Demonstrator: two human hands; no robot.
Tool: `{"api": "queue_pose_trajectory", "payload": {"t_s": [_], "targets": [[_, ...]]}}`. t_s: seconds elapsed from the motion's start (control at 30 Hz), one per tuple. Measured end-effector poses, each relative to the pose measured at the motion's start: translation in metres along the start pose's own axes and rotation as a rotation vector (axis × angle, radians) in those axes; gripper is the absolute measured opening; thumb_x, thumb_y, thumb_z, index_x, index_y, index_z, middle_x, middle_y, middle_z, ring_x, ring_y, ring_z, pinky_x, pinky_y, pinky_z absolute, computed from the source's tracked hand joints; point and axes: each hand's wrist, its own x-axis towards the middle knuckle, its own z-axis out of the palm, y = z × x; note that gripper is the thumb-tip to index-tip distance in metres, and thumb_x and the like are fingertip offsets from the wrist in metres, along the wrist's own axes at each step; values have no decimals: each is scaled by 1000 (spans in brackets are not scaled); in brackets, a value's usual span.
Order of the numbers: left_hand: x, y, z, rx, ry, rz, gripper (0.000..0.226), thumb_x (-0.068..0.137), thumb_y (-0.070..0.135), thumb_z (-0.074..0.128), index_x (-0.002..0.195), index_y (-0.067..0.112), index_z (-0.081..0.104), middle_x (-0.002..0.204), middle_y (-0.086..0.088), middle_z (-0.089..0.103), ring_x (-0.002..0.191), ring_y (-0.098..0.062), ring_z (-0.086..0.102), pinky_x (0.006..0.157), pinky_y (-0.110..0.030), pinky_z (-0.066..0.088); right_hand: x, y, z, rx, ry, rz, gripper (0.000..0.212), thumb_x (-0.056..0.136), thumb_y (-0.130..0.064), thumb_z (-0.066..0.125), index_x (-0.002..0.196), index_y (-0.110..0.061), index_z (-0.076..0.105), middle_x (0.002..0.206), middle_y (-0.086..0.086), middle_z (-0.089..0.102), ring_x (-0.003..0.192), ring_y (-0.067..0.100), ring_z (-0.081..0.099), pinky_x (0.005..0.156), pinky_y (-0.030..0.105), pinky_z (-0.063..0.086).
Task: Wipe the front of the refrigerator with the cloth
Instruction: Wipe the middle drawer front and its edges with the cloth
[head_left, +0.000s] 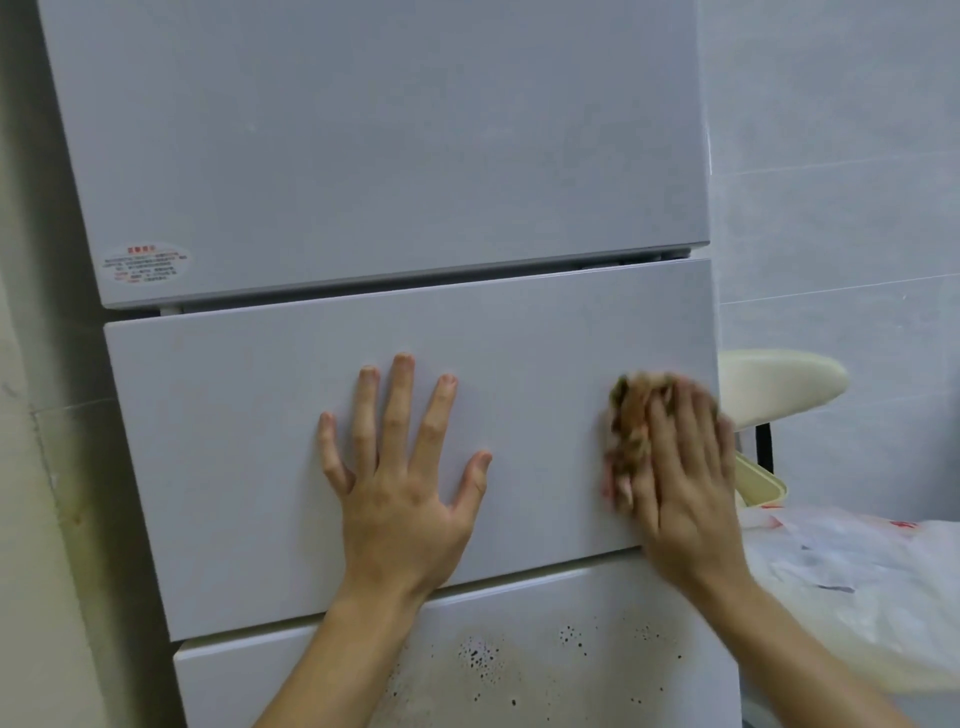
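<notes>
A white refrigerator with three stacked doors fills the view. My left hand lies flat on the middle door, fingers spread and straight. At that door's right side my right hand presses a brown, mottled cloth against the surface with fingers extended; hand and cloth are motion-blurred. The bottom door shows a brownish smear and dark specks below the hands.
A sticker sits on the top door's lower left corner. To the right stand a cream stool seat, a cream container rim and a white plastic bag. A wall flanks the refrigerator on the left.
</notes>
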Motion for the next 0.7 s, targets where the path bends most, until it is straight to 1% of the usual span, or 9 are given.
{"api": "queue_pose_trajectory", "payload": {"t_s": [0.13,0.2,0.27,0.37,0.43,0.5,0.57,0.63,0.7], "targets": [[0,1,1,1,3,-4,72,97,58,54,161,26,43,175,-5,22,163,-31,14,128,-63,5,97,4,-16,177,35,258,64,103,-41,27,164,-23,19,174,8,8,162,30,2,129,43,5],[0,1,0,-3,5,-4,72,97,58,54,161,25,43,175,-6,23,163,-31,14,128,-64,6,120,9,-18,258,46,294,66,103,-50,30,165,-37,15,176,-5,3,160,15,10,121,29,22],[0,2,1,-15,4,-7,72,98,57,53,161,25,42,175,-6,23,163,-32,14,127,-65,6,114,11,-18,288,65,353,65,103,-53,33,164,-43,14,173,-9,17,146,7,31,102,28,34],[0,3,2,-19,10,-10,72,98,57,53,161,24,43,175,-6,23,163,-33,15,127,-66,6,71,7,-10,275,93,547,72,100,-57,31,165,-27,23,156,9,48,125,35,53,88,43,44],[0,3,1,-22,12,-15,72,97,56,53,161,24,43,175,-7,23,162,-33,15,127,-66,7,31,5,-5,251,74,649,76,96,-61,24,158,-18,34,146,18,56,116,47,59,79,49,43],[0,4,0,-26,7,-19,72,97,55,54,161,24,43,175,-7,23,162,-33,16,127,-66,7,-10,3,-3,225,38,691,72,97,-59,20,151,-15,36,134,23,61,106,50,61,73,47,41],[1,4,-2,-34,-2,-17,71,97,55,54,161,24,43,175,-7,23,162,-33,15,127,-66,7,-41,1,-1,224,-8,737,72,98,-59,17,150,-12,33,132,26,59,107,51,61,76,51,47],[1,2,-5,-40,-19,-7,71,98,54,54,161,24,43,175,-6,23,163,-32,14,128,-64,5,-55,-1,1,229,-12,752,71,100,-55,18,152,-8,30,140,25,53,118,48,56,91,56,50],[1,-2,-9,-55,-41,4,69,99,52,51,161,24,42,175,-6,22,163,-31,12,128,-61,2,-57,-7,4,201,33,700,67,104,-44,25,158,-4,24,154,25,42,136,46,44,111,57,40]]}}
